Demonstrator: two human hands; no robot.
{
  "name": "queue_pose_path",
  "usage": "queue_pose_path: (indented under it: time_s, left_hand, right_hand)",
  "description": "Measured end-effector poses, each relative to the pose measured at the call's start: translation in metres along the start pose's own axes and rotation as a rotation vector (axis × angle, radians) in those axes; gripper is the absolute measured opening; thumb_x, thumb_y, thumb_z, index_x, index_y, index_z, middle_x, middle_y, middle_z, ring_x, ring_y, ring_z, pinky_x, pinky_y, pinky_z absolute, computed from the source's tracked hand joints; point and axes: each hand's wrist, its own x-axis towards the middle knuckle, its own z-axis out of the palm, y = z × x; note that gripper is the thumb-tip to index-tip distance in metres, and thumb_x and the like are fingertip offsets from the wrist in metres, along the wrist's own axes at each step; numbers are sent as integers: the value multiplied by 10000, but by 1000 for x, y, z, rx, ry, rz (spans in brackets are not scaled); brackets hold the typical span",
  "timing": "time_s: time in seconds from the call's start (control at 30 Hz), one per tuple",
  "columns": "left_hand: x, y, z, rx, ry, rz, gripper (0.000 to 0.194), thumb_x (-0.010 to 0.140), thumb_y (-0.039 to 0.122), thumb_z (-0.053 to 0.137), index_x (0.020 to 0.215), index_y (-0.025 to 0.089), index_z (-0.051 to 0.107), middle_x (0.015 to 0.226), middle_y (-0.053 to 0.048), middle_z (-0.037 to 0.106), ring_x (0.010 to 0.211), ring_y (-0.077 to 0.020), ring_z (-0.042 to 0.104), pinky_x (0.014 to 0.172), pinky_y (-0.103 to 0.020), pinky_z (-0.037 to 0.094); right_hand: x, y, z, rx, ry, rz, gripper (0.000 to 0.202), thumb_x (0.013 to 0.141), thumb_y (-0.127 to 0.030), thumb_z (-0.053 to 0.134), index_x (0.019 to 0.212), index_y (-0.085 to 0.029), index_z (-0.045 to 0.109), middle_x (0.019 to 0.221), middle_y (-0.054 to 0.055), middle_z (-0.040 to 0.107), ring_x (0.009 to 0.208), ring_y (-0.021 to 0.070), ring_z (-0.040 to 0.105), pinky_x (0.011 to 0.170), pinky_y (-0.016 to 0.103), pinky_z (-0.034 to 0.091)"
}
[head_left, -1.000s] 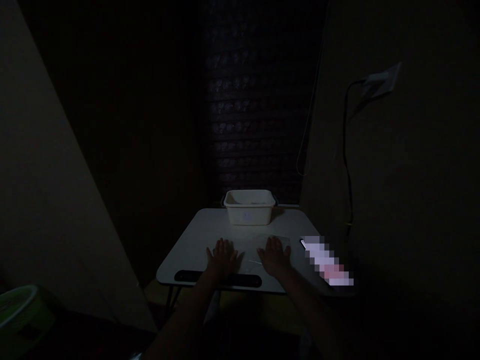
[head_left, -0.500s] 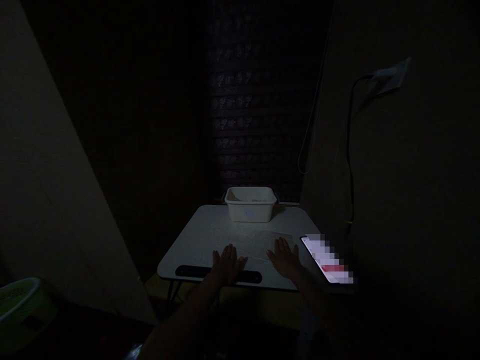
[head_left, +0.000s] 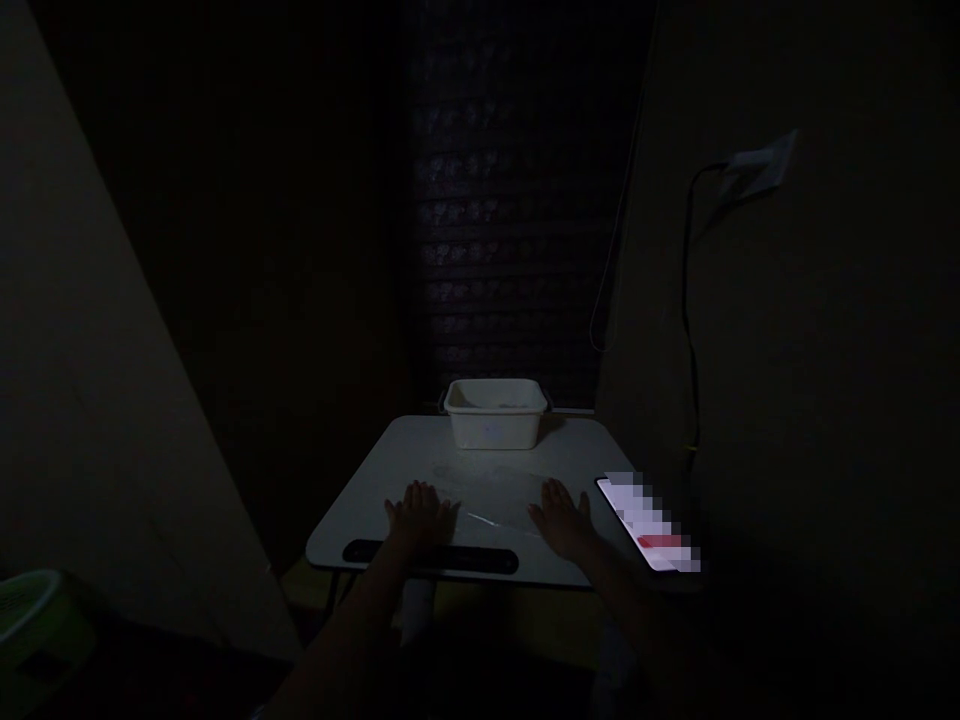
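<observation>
In a dim room, a small pale table [head_left: 367, 495] filled the middle of the view. At its far edge stood a white tub [head_left: 496, 432] with some contents too dark to make out. A phone [head_left: 634, 525], its lit screen partly blurred, lay slantwise at the right edge, just beside the right hand [head_left: 564, 515]. A black strip [head_left: 476, 560] ran along the near edge, the left forearm crossing over it. Behind hung a dark blind [head_left: 461, 215]; on the right wall, a black cable [head_left: 686, 290] dropped from an outlet [head_left: 781, 162]. A green basket [head_left: 34, 620] sat low at the left.

The plastic sheet [head_left: 486, 520] lay flat on the table between the two hands, well short of the tub. It was clear and thin, marked by a bright streak, its full outline lost in the gloom. The left hand [head_left: 416, 513] and the right were both palm down, fingers spread, grasping nothing.
</observation>
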Motion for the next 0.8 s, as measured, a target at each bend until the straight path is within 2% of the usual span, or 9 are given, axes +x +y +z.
queue_pose_path:
  time_s: [0.13,0.23,0.3,0.4,0.47,0.63,0.8]
  left_hand:
    - [-8,23,0,-49,16,172,487,752,382,49,1166,159,178,1236,-98,148,1110,-251,54,796,-529,135]
    - [-15,38,1,-76,45,288,478,756,375,49,1177,163,130,1242,-92,124,1113,-236,46,812,-493,153]
    - [-18,38,3,-62,16,361,443,762,356,72,1171,205,149,1238,-79,152,1113,-234,50,812,-488,155]
    - [-19,28,7,-16,2,422,385,769,303,112,1148,290,182,1236,-54,171,1112,-236,61,798,-513,140]
    - [-17,18,8,8,-1,404,379,770,279,122,1145,311,169,1236,-59,170,1109,-248,76,770,-540,151]
    - [-15,0,8,63,-32,271,385,768,277,126,1143,268,212,1221,-90,208,1101,-264,109,744,-563,165]
    - [-10,-11,13,72,-18,49,442,756,361,125,1130,181,276,1192,-147,252,1076,-306,158,745,-585,121]
  right_hand:
    - [-5,-13,-3,6,6,-65,605,724,-476,26,1176,-93,155,1240,87,118,1115,177,0,845,460,-28]
    - [-6,-18,-3,14,-23,-45,606,725,-476,26,1180,-90,130,1243,86,99,1115,174,-10,846,459,-34]
    - [-6,-18,-2,17,-51,-30,605,724,-478,28,1182,-92,115,1245,81,88,1115,171,-11,845,461,-31]
    - [-6,-15,-1,14,-39,-37,603,724,-477,31,1184,-93,106,1247,78,78,1115,166,-24,845,460,-31]
    - [-6,-13,0,14,-26,-45,605,724,-478,31,1184,-92,105,1247,83,75,1115,167,-22,845,462,-29]
    - [-5,-13,-1,21,-54,-40,617,721,-487,33,1183,-85,105,1244,100,78,1115,180,-15,839,472,-24]
    - [-6,-15,-4,36,-63,-46,605,723,-481,38,1184,-96,105,1245,89,84,1115,178,-2,839,470,-21]
